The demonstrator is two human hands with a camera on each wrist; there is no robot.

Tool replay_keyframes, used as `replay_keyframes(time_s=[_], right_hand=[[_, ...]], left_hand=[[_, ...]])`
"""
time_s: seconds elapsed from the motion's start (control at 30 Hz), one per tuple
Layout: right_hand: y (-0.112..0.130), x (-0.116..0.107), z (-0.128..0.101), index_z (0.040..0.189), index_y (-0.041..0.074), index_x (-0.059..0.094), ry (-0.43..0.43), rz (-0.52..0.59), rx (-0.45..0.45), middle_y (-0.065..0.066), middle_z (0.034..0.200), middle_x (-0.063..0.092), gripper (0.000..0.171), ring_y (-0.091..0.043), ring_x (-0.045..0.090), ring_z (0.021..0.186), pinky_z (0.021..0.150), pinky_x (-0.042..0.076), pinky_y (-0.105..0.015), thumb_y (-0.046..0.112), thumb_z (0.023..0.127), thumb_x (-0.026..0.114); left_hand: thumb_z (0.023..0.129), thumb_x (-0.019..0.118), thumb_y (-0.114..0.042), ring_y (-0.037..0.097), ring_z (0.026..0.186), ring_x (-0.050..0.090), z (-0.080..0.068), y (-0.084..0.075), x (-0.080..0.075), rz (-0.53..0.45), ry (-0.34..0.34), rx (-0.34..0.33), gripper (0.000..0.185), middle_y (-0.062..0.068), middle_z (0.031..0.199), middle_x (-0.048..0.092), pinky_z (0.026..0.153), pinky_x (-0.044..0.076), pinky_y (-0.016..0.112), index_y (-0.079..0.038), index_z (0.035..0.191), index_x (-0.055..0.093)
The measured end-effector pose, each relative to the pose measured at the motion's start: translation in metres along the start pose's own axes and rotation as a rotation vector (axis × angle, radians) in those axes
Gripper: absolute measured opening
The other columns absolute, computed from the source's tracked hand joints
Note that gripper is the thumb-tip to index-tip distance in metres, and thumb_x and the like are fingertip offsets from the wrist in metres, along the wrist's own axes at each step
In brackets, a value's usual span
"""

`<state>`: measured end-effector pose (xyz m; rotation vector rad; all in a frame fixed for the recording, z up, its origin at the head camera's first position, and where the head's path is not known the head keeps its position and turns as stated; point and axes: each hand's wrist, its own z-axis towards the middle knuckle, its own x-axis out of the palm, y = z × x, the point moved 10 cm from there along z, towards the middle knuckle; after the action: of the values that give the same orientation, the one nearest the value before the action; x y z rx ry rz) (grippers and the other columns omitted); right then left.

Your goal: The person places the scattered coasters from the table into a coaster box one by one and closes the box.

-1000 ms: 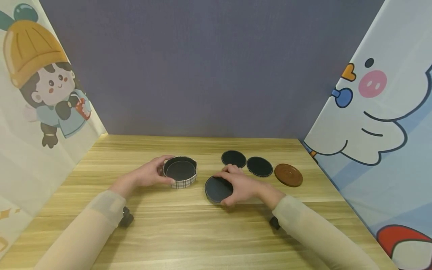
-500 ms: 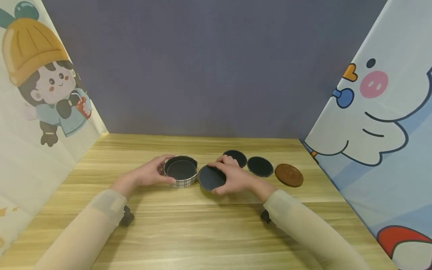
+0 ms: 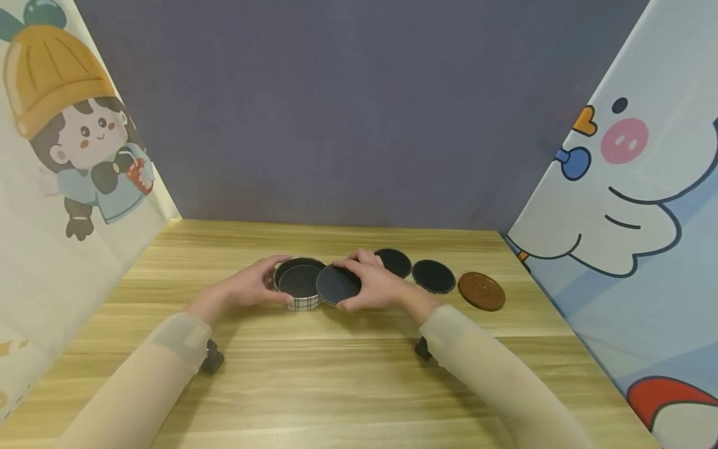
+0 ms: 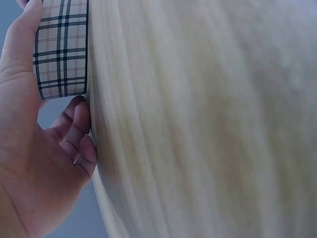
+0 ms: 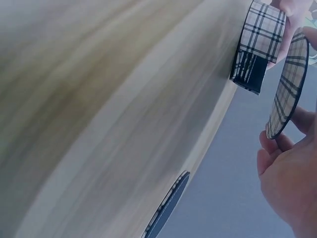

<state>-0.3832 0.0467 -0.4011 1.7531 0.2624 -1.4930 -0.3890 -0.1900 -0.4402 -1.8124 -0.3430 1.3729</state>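
Note:
My left hand (image 3: 255,285) grips the side of a round coaster holder (image 3: 303,304), thumb at the near side and fingers behind. The holder has plaid walls and a black inside, and it stands on the table; its plaid wall (image 4: 62,49) fills the gap in front of my thumb in the left wrist view. My right hand (image 3: 373,284) pinches a round black coaster (image 3: 336,285) by its edges. This coaster is raised and tilted, overlapping the holder's right rim in the head view. The right wrist view shows its plaid underside (image 5: 291,82) beside the holder's notched wall (image 5: 262,32).
Two more black coasters lie flat on the wooden table (image 3: 336,386): one coaster (image 3: 395,262) partly behind my right hand, another coaster (image 3: 434,276) to its right. Farther right lies a brown round disc (image 3: 481,291). A grey panel (image 3: 348,112) closes off the back.
My right hand has carried the black coaster up, left and away from me, from in front of the holder's right to over its right rim. The left hand and holder have stayed put.

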Motion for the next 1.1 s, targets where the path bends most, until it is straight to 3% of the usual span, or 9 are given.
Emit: replay_keyframes(time_s=[0.23, 0.57, 1.1], right_hand=[[0.009, 0.001, 0.019, 0.169, 0.024, 0.045, -0.014, 0.003, -0.021, -0.010, 0.159, 0.042, 0.098, -0.032, 0.037, 0.144, 0.116, 0.036, -0.057, 0.056, 0.085, 0.085], [0.019, 0.009, 0.043, 0.166, 0.026, 0.049, -0.037, -0.005, -0.016, -0.010, 0.155, 0.047, 0.095, -0.029, 0.042, 0.143, 0.119, 0.036, -0.054, 0.057, 0.084, 0.086], [0.033, 0.022, 0.064, 0.164, 0.025, 0.052, -0.028, 0.011, -0.032, -0.007, 0.153, 0.048, 0.091, -0.026, 0.041, 0.138, 0.112, 0.037, -0.047, 0.056, 0.086, 0.087]], left_hand=[[0.090, 0.093, -0.040, 0.038, 0.129, 0.068, -0.001, -0.001, 0.002, -0.038, 0.019, -0.001, 0.108, 0.026, 0.145, 0.061, 0.119, 0.049, 0.062, -0.015, 0.173, 0.029], [0.091, 0.092, -0.041, 0.036, 0.127, 0.069, -0.001, 0.000, 0.002, -0.015, 0.017, 0.008, 0.107, 0.026, 0.144, 0.061, 0.116, 0.052, 0.060, -0.015, 0.173, 0.028], [0.093, 0.089, -0.049, 0.039, 0.134, 0.060, 0.000, 0.004, 0.002, 0.008, 0.026, -0.011, 0.104, 0.026, 0.154, 0.045, 0.114, 0.051, 0.058, -0.021, 0.173, 0.029]])
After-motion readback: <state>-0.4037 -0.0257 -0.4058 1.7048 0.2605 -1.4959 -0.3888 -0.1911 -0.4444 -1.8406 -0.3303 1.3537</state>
